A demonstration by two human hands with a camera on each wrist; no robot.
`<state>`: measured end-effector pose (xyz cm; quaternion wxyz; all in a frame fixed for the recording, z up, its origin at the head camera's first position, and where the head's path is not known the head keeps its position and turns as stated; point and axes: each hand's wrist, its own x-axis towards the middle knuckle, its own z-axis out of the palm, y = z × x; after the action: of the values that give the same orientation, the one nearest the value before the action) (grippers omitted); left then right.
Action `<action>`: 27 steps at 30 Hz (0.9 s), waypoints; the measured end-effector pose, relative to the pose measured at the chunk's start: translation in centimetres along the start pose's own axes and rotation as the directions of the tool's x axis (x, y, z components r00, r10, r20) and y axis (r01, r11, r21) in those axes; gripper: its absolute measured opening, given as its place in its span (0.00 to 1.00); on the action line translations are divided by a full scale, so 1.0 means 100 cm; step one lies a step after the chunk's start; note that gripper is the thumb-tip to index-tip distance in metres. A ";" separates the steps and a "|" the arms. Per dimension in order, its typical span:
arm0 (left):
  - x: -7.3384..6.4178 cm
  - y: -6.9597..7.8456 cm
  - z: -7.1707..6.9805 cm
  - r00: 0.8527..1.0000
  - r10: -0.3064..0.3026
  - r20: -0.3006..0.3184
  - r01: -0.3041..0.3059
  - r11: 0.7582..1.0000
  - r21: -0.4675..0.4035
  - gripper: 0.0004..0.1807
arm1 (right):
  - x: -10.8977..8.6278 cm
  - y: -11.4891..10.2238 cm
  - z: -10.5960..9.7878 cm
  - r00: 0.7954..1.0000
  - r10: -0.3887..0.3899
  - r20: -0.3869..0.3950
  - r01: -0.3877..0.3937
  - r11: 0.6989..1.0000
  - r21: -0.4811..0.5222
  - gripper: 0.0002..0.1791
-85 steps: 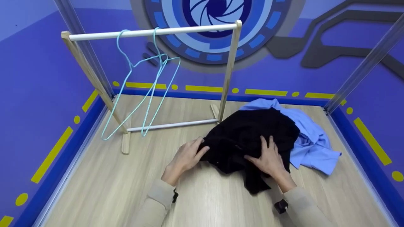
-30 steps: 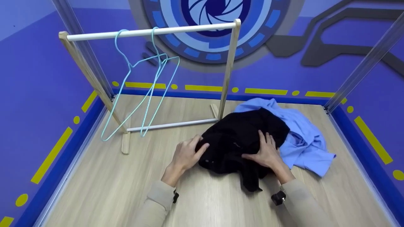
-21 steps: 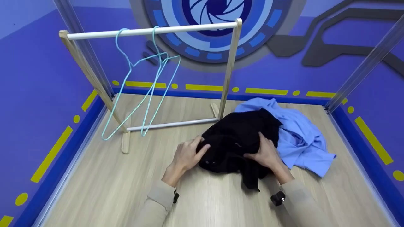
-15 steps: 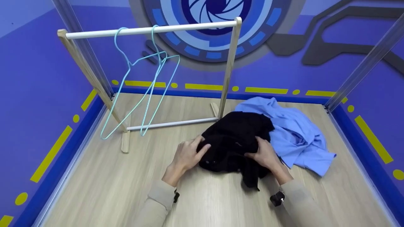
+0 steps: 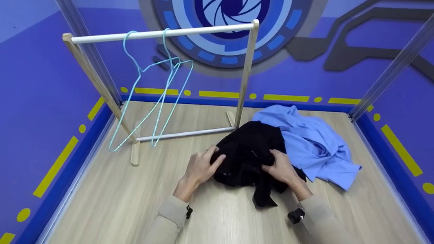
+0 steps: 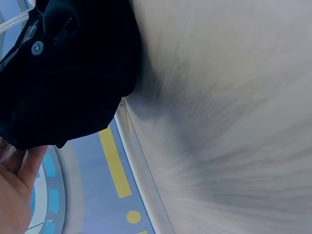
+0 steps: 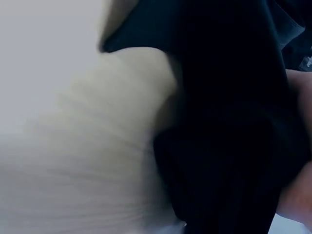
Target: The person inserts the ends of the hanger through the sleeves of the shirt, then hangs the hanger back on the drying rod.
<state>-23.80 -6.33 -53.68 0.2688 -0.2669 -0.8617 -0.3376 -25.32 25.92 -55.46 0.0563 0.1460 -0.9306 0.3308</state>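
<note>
A bunched black shirt (image 5: 251,139) lies in front of me, with a button (image 6: 37,48) and part of a label showing in the left wrist view. My left hand (image 5: 200,166) grips its left edge, thumb on the near side. On the right, my right hand (image 5: 282,166) holds a gathered fold of the black cloth between thumb and fingers. A narrow black flap (image 5: 262,196) hangs toward me below the right hand. Behind and to the right lies a crumpled light blue shirt (image 5: 315,139), partly covered by the black one.
A small clothes rack (image 5: 162,33) with a white rail and wooden posts stands at the back left. Two light blue hangers (image 5: 138,78) hang from the rail. Blue walls (image 5: 339,81) enclose the wood-patterned surface (image 5: 135,203) at the back and sides.
The right hand has moved left, drawing in the black shirt's right side and curling its fingers into the cloth. More of the blue shirt shows. The left hand has hardly moved lately.
</note>
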 end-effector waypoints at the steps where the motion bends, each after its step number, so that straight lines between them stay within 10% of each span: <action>1: 0.000 0.001 0.000 1.000 0.002 -0.009 -0.002 1.000 -0.001 0.15 | 0.000 -0.001 0.001 1.000 -0.014 -0.005 0.015 1.000 0.011 0.37; 16: 0.004 0.006 -0.004 0.995 0.028 -0.098 -0.030 0.999 -0.021 0.12 | 0.006 -0.005 0.012 0.979 -0.193 0.059 0.178 0.965 0.192 0.19; 27: 0.005 0.005 -0.003 0.996 0.028 -0.082 -0.029 1.000 -0.008 0.11 | 0.009 -0.006 0.018 0.985 -0.133 0.106 0.114 0.980 0.165 0.35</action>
<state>-23.74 -6.06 -52.93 0.3073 -0.2665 -0.8445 -0.3484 -25.96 24.11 -56.30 0.0105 0.2266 -0.8922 0.3905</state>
